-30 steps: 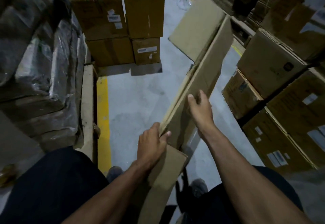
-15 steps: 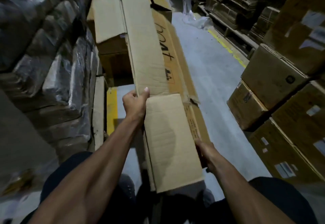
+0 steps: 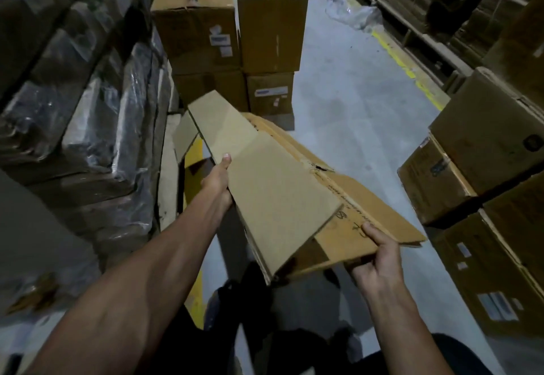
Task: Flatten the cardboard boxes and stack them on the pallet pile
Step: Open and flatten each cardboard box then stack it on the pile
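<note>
I hold a flattened brown cardboard box (image 3: 276,192) in front of me, tilted and nearly level over the aisle floor. My left hand (image 3: 217,182) grips its left edge, thumb on top. My right hand (image 3: 375,260) grips the near right corner, thumb on the printed panel and fingers underneath. Loose flaps stick out at the far left end. A stack of whole cardboard boxes (image 3: 232,36) stands straight ahead in the aisle, one with its top flaps open.
Plastic-wrapped goods (image 3: 88,86) are piled along the left. Stacked cartons (image 3: 485,174) line the right. Grey concrete floor (image 3: 353,104) with yellow lines (image 3: 409,71) runs between them. My legs and shoes are below the box.
The box has swung down from a steep, upright tilt to nearly level. My right hand has shifted to its near right corner, and the view has turned slightly.
</note>
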The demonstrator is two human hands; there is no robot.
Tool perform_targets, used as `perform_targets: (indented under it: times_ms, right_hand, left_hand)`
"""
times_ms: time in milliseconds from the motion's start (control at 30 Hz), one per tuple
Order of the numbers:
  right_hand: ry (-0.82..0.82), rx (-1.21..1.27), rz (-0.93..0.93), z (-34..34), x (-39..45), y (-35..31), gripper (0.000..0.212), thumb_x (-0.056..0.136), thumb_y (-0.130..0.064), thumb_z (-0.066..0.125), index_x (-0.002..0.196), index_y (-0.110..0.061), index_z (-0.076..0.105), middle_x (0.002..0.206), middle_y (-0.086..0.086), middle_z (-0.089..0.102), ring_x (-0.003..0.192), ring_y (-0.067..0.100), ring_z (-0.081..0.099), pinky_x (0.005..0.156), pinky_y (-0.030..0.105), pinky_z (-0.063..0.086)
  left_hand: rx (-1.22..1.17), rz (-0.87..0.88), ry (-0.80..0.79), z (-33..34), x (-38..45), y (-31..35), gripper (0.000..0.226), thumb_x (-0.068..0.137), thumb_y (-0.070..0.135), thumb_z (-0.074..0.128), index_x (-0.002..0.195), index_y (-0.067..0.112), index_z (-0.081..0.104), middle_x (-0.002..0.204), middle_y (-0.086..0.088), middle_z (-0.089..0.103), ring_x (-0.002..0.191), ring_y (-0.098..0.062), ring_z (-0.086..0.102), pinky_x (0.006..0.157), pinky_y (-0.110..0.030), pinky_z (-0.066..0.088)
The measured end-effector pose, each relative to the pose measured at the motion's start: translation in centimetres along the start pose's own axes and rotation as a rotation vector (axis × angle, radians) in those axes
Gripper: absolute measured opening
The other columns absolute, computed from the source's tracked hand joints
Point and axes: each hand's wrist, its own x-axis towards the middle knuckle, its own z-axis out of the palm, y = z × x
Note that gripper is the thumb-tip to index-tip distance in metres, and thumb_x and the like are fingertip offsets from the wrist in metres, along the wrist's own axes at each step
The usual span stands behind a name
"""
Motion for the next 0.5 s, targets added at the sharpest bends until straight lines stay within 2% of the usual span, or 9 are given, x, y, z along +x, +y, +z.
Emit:
perform_targets:
  times_ms: [100,200,300,367,400,433,500]
  right_hand:
    - [0.0,-0.031,0.064,1.4,1.1,-0.4,0.027,0.089,-0.001,0.057,0.113,-0.011,0.064,0.106,0.015,0.075,0.092,0.028,0.074,0.084,0.053,0.056]
    - [0.032,-0.026,0.103,3.4,0.9,-1.3,0.034,0.087,0.002,0.056,0.118,-0.009,0.062,0.11,0.017,0.074,0.097,0.028,0.073,0.085,0.053,0.054]
    - [0.057,-0.011,0.118,7.2,-0.9,-2.8,0.038,0.086,0.006,0.057,0.12,-0.009,0.063,0.105,0.016,0.075,0.089,0.029,0.075,0.078,0.049,0.06]
    - [0.096,-0.002,0.126,10.5,-2.7,-4.0,0.035,0.087,0.007,0.054,0.118,-0.007,0.063,0.098,0.016,0.076,0.079,0.029,0.076,0.062,0.045,0.063]
    - [0.104,0.008,0.136,12.2,-3.9,-4.6,0.037,0.088,0.008,0.053,0.12,-0.006,0.063,0.098,0.017,0.075,0.079,0.03,0.076,0.06,0.043,0.062]
    - [0.108,0.027,0.15,13.9,-5.1,-5.3,0.039,0.087,0.009,0.052,0.123,-0.004,0.062,0.103,0.02,0.074,0.086,0.032,0.075,0.063,0.044,0.063]
    - [0.124,0.052,0.159,17.1,-7.7,-6.8,0.045,0.087,0.009,0.051,0.13,0.0,0.058,0.115,0.025,0.07,0.103,0.039,0.07,0.083,0.05,0.06]
  left_hand:
    - [0.031,-0.069,0.017,0.6,1.6,0.8,0.062,0.079,0.054,0.075,0.124,0.013,0.062,0.109,-0.014,0.074,0.093,-0.037,0.073,0.085,-0.06,0.056]
    - [0.026,-0.127,0.049,0.9,2.5,2.1,0.081,0.067,0.065,0.077,0.129,0.016,0.061,0.11,-0.013,0.074,0.093,-0.038,0.073,0.083,-0.06,0.056]
    - [0.042,-0.162,0.058,3.1,-3.9,6.5,0.059,0.086,0.064,0.061,0.119,0.016,0.066,0.102,-0.014,0.075,0.087,-0.03,0.074,0.071,-0.048,0.061]
    - [0.092,-0.171,0.011,4.5,-7.9,9.8,0.048,0.097,0.056,0.05,0.113,0.015,0.069,0.085,-0.01,0.076,0.075,-0.025,0.072,0.057,-0.036,0.061]
    - [0.131,-0.167,-0.002,5.0,-10.1,11.5,0.045,0.099,0.052,0.05,0.112,0.014,0.07,0.076,-0.008,0.075,0.067,-0.023,0.071,0.053,-0.033,0.06]
    - [0.166,-0.161,-0.002,5.5,-12.4,13.3,0.042,0.1,0.048,0.052,0.11,0.013,0.071,0.069,-0.007,0.074,0.059,-0.021,0.071,0.049,-0.031,0.058]
    - [0.216,-0.146,0.017,6.4,-17.2,17.1,0.031,0.1,0.038,0.055,0.098,0.01,0.07,0.057,-0.004,0.07,0.045,-0.016,0.067,0.04,-0.026,0.054]
